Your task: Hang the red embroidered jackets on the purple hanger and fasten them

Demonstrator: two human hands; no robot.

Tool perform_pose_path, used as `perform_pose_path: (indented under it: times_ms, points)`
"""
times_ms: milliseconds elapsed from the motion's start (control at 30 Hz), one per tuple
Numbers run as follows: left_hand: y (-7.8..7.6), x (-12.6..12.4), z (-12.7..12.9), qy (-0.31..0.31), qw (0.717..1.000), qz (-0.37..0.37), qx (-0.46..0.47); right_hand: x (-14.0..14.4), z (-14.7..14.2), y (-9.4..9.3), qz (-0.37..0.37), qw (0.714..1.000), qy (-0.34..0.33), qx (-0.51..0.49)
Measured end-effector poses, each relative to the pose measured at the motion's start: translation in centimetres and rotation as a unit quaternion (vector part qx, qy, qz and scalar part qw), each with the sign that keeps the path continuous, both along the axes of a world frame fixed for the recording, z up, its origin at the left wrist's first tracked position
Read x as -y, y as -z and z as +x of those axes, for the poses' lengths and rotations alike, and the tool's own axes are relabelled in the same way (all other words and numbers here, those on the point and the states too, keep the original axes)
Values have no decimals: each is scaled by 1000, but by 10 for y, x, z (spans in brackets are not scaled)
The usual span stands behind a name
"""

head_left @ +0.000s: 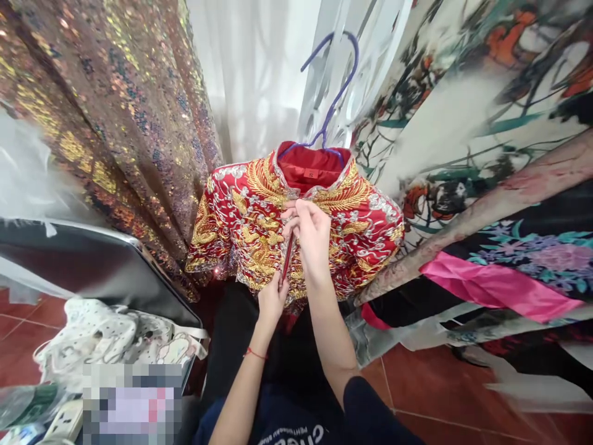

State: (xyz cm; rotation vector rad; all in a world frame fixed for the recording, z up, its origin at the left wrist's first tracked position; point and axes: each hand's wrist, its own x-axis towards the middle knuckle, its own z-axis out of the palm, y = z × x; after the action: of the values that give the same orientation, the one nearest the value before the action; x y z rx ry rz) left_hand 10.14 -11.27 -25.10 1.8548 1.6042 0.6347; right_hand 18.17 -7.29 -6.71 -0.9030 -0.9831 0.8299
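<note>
A red jacket [259,247] with gold and silver embroidery hangs in front of me on a purple hanger [332,111]. Its stand collar surrounds a red lining with a small size label [314,173]. My left hand [272,300] is closed low on the jacket's front opening, pinching the edge between thumb and fingers. Just below the collar, my right hand [313,235] is closed in a pinch at the top of that same opening. Its fingers hide whatever small part lies between them. A narrow dark red gap shows between the two hands.
Sequined fabric [134,105] hangs at left, and printed fabric [445,117] at right. A pink satin strip [500,285] crosses dark floral cloth. At lower left are a black chair back [92,259], a white patterned cloth bag [102,327], a bottle [32,402] and a power strip [67,420].
</note>
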Motion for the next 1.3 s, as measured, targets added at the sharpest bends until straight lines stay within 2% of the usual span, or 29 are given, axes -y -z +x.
perform_pose_path:
  times_ms: [100,200,300,400,500,633,767,867,1000,1067,1100,1167,1233,1300]
  points:
    - [-3,-6,-1,13,1000,12,0,-7,2,3,9,999,24,31]
    - [-8,-13,-9,26,999,26,7,-8,11,11,-24,997,15,74]
    - [-26,-24,-22,28,998,52,38,-10,23,14,-68,990,-1,121]
    - [-66,-34,-33,17,980,157,124,-15,33,12,-104,971,67,206]
    - [-119,-43,-39,21,934,324,148,-17,38,10,-118,937,162,285]
    - [-180,-62,-41,14,872,487,44,-13,39,9,-63,911,198,357]
    - [-216,-88,-48,104,833,539,-71,-2,44,3,53,886,179,425]
    - [-233,-104,-56,142,824,538,-108,8,54,-10,110,830,221,500]
    - [-248,-119,-65,190,824,514,-144,19,78,-38,142,719,323,599]
    - [-255,-121,-66,219,826,494,-159,20,93,-54,153,679,331,637]
    - [-258,-121,-65,224,828,488,-159,17,101,-61,162,669,320,651]
    - [-265,-120,-61,209,836,488,-140,8,115,-72,185,674,294,653]
    - [-269,-121,-56,172,843,501,-98,-6,124,-76,201,709,291,610]
    - [-270,-126,-55,138,853,500,-52,-19,127,-73,203,754,290,553]
